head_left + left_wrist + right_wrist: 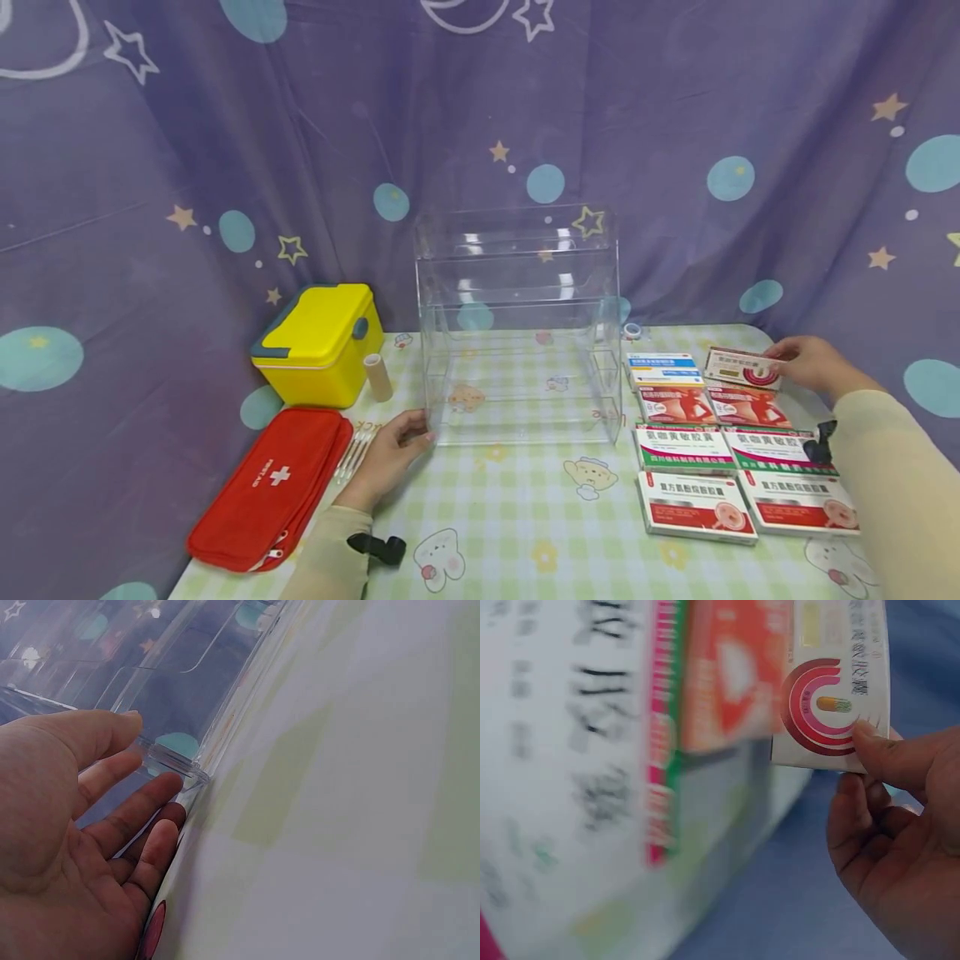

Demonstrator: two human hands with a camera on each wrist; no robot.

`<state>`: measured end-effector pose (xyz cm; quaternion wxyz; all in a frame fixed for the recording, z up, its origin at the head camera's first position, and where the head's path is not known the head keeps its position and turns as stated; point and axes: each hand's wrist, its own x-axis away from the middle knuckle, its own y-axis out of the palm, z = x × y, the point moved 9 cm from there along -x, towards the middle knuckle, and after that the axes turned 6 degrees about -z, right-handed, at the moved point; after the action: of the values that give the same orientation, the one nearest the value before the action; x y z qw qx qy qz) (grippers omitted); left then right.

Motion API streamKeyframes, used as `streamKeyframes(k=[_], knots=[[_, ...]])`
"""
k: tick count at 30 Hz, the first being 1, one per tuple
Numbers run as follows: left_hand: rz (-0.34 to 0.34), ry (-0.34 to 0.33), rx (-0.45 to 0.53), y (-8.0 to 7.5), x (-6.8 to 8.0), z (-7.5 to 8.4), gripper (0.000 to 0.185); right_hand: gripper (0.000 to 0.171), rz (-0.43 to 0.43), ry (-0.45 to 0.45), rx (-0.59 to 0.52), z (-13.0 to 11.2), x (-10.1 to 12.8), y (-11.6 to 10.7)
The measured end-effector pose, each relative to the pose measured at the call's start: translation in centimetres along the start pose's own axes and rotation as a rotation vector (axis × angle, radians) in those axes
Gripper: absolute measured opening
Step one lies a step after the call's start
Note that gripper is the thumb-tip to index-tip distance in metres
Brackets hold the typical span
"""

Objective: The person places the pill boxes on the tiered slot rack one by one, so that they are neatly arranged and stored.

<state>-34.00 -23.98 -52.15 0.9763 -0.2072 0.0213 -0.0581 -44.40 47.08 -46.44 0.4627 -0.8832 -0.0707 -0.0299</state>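
At the back right, my right hand [813,365] pinches the right end of a white and dark-red medicine box [737,367], tilted up behind the rows of boxes. In the right wrist view, the thumb lies on the front of this box near a pink-red arc, with fingers curled beneath. A clear acrylic tiered rack [517,303] stands mid-table. My left hand [390,457] is at its lower left front corner, palm facing inward. In the left wrist view, loosely bent fingers [146,806] reach right at that corner, the thumb apart from them.
Several medicine boxes [686,450] lie in two columns at the right. Left of the rack are a yellow lidded box [318,329], a tan cylinder [378,377], cotton swabs [352,456] and a red first-aid pouch [262,492]. A small tape roll [632,331] sits behind the medicine boxes. A curtain [480,108] hangs behind.
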Motion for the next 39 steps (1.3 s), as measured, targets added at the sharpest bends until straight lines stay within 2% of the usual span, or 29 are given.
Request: streamKeyframes(k=[4,7,12,16,18,20,23,26,32,36,39], knots=[[0.001,-0.005,0.005,-0.1,0.0,-0.1,0.042,0.032,0.100,-0.044,0.004,-2.4,0.9,-2.7],[-0.001,0.002,0.007,-0.1,0.1,0.1,0.042,0.038,0.239,-0.067,-0.008,-5.9,1.9,-5.9],[-0.003,0.014,0.001,-0.1,0.1,0.5,0.042,0.043,0.491,-0.111,-0.134,-14.8,4.3,-10.9],[0.000,0.018,-0.014,-0.2,0.2,0.5,0.041,0.036,0.642,-0.231,-0.208,-23.9,6.1,-12.5],[-0.002,0.026,-0.018,-0.2,0.3,0.5,0.041,0.035,0.675,-0.319,-0.219,-28.5,6.5,-12.3],[-0.006,0.031,-0.014,-0.2,0.3,0.5,0.041,0.033,0.671,-0.400,-0.222,-32.6,6.3,-11.5],[-0.012,0.043,-0.008,-0.1,0.4,0.5,0.042,0.031,0.619,-0.480,-0.201,-37.7,4.9,-9.7],[-0.013,0.045,-0.007,-0.2,0.3,0.5,0.042,0.027,0.561,-0.530,-0.162,-41.6,2.8,-7.7],[-0.015,0.037,0.004,-0.3,0.3,0.4,0.041,0.022,0.530,-0.558,-0.060,-46.7,-1.3,-4.0],[-0.019,0.042,0.007,-0.3,0.3,0.6,0.041,0.021,0.502,-0.553,-0.043,-48.7,-2.9,-1.7],[-0.016,0.043,0.006,-0.3,0.3,0.5,0.041,0.022,0.434,-0.535,-0.065,-49.6,-4.2,0.1]])
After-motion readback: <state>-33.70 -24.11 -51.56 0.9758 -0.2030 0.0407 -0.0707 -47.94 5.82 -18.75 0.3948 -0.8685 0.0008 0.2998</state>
